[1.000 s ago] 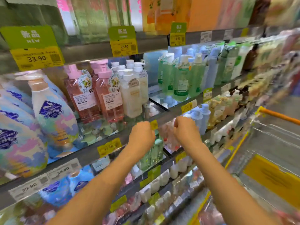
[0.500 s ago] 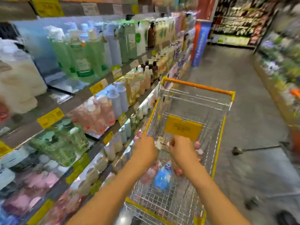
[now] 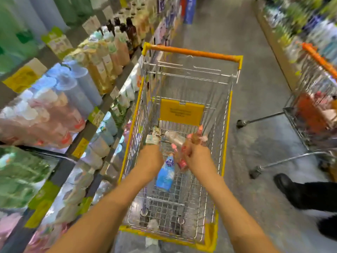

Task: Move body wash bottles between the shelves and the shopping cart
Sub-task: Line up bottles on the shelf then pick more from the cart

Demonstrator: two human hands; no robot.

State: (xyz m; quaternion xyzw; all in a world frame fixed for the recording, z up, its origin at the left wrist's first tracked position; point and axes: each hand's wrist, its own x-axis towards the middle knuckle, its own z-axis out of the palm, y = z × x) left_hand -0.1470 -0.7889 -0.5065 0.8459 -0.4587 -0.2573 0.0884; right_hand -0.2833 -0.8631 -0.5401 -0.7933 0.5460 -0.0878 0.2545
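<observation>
Both arms reach from the bottom of the frame out over the shopping cart (image 3: pixel 184 99), a wire basket with yellow trim and an orange handle that fills the centre of the picture. The left hand (image 3: pixel 150 159) grips a bottle (image 3: pixel 152 136) with a pale label, which sticks up past the knuckles above the cart's inside. The right hand (image 3: pixel 197 159) grips a pinkish bottle (image 3: pixel 196 137) in the same way, its cap pointing toward the upper right; the fingers are blurred, so how tightly they close cannot be told. Between and below the two hands a blue bottle (image 3: pixel 165 175) lies on the cart's wire floor, with a pink bottle (image 3: pixel 179 160) just beside it. A yellow panel (image 3: pixel 181 112) hangs across the middle of the cart. The shelves (image 3: pixel 85 130) run along the left of the frame, packed with blurred bottles and yellow price tags. At the right edge stands a second cart (image 3: pixel 313 114), and a dark shoe (image 3: pixel 286 183) shows at the lower right on the grey floor
</observation>
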